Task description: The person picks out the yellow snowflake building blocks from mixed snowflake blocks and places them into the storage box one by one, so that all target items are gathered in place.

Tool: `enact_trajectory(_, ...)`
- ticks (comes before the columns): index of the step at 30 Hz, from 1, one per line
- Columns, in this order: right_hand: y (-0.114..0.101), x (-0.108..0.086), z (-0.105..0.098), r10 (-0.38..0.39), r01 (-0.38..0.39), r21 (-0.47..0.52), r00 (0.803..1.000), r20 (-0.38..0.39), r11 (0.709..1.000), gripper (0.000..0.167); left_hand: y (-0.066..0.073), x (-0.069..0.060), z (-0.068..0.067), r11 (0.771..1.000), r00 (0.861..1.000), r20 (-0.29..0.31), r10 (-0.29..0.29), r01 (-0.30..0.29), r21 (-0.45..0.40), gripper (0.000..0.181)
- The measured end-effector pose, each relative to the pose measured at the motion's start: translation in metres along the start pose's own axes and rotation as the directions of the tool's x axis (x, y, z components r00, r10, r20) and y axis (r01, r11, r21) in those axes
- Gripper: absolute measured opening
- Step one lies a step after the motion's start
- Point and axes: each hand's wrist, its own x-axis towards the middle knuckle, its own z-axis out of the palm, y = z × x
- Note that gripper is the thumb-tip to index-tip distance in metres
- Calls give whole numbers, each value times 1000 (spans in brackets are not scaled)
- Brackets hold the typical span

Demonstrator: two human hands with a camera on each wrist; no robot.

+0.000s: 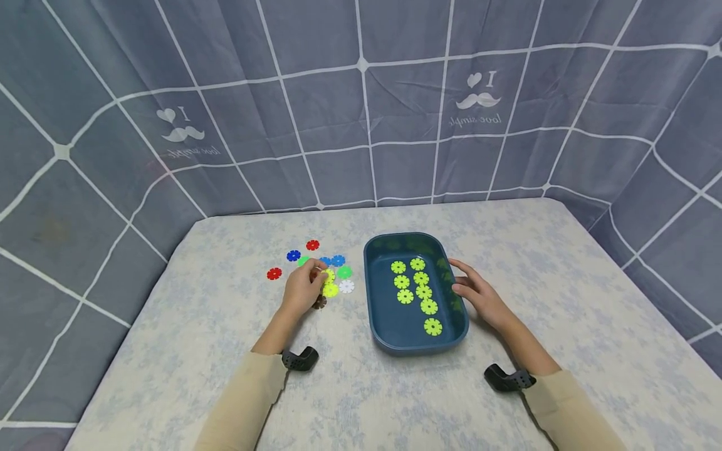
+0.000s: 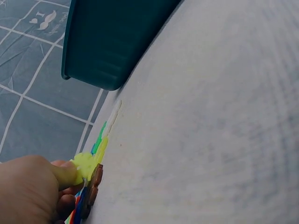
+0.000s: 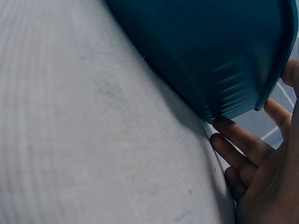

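Between thumb and fingers, my left hand pinches a yellow notched plastic disc just above the table. Under and around that hand lie a loose yellow disc, a brown disc, a white disc and a green disc. To the right stands a dark teal plastic bin with several yellow discs flat on its floor. My right hand rests against the bin's right side. Its fingertips touch the outer wall, with the thumb near the rim.
Farther back on the left lie a dark blue disc, two red discs and light blue discs. A pale patterned cloth covers the table. A grey-blue checked curtain hangs behind and at both sides.
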Motion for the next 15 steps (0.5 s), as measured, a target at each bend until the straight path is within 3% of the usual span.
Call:
enact_trajectory(10, 1, 0, 0, -7, 7, 1, 1000, 3, 1000, 56, 3, 0, -2, 995, 996, -84, 2, -10, -95, 13)
enact_trajectory(15, 1, 0, 0, -14, 14, 1, 1000, 4, 1000, 56, 5, 1, -3, 983, 992, -122, -9, -13, -181, 12)
